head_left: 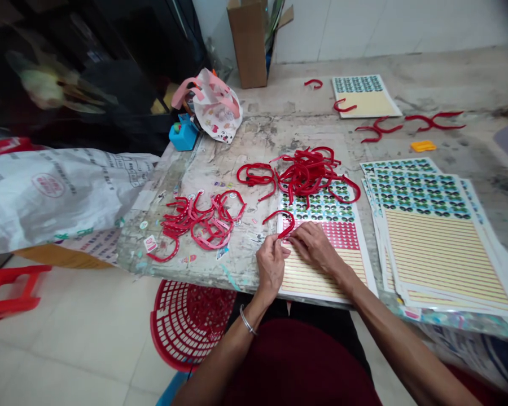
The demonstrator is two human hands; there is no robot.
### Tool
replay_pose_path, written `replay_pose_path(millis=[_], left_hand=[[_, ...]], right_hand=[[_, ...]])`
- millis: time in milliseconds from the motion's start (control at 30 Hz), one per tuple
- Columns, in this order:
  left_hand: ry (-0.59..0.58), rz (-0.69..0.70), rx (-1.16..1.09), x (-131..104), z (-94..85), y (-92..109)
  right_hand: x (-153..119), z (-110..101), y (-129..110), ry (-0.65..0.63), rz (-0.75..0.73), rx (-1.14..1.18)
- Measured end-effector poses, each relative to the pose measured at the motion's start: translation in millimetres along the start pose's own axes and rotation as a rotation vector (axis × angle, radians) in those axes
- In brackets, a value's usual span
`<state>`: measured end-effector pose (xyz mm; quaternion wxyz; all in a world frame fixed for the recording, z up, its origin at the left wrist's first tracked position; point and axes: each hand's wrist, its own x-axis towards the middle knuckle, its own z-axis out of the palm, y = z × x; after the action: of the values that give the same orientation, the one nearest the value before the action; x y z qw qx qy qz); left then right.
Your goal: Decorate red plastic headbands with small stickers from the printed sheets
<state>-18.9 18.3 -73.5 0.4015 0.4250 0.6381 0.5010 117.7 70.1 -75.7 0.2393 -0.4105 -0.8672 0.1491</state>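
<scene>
My left hand (272,264) is closed on one end of a red headband (288,221), whose arc rises above my fingers. Close beside it, my right hand (315,243) has its fingertips pinched together by the band's end; what they hold, if anything, is too small to make out. Under both hands lies a sticker sheet (322,276) with green-and-black, pink and yellow striped rows. A tangled pile of red headbands (308,172) rests across the sheet's top. Left of it is a second heap of red and pink headbands (211,223).
At right lies a stack of sticker sheets (444,248), with an orange object (423,146) behind. Further back are loose red headbands (379,129), another sheet (359,84), a cardboard box (249,45), a white bag (215,107) and a blue container (183,137). Below stands a red basket (158,332).
</scene>
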Motion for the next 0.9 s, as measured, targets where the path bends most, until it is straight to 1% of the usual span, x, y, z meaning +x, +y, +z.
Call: replay_pose_path(millis=[233,467,600,667,767,800,833,867,900], left_hand=[[-0.005,0.026,0.058,0,0.7,-3],[-0.011,0.029,0.056,0,1.0,-6],[-0.014,0.019,0.038,0,0.6,-4],[-0.012,0.01,0.033,0,0.6,-3],[-0.009,0.007,0.033,-1,0.7,-3],[-0.008,0.012,0.039,-1,0.7,-3],[-0.006,0.022,0.049,-2,0.7,-4],[-0.003,0.034,0.064,-3,0.7,-5],[0.001,0.05,0.082,-3,0.8,-6]], right_hand=[[4,-2,-1,-0.016,-0.019,0.013],[8,-1,-1,0.011,-0.026,0.015],[6,-3,-1,0.045,0.006,0.113],[5,-4,-2,0.083,0.059,0.212],[6,-13,1,0.176,0.233,0.461],[8,-21,4,0.249,0.294,0.562],[9,-32,8,0.345,0.341,0.655],[10,-48,13,0.461,0.366,0.74],[9,-69,20,0.643,0.36,0.802]])
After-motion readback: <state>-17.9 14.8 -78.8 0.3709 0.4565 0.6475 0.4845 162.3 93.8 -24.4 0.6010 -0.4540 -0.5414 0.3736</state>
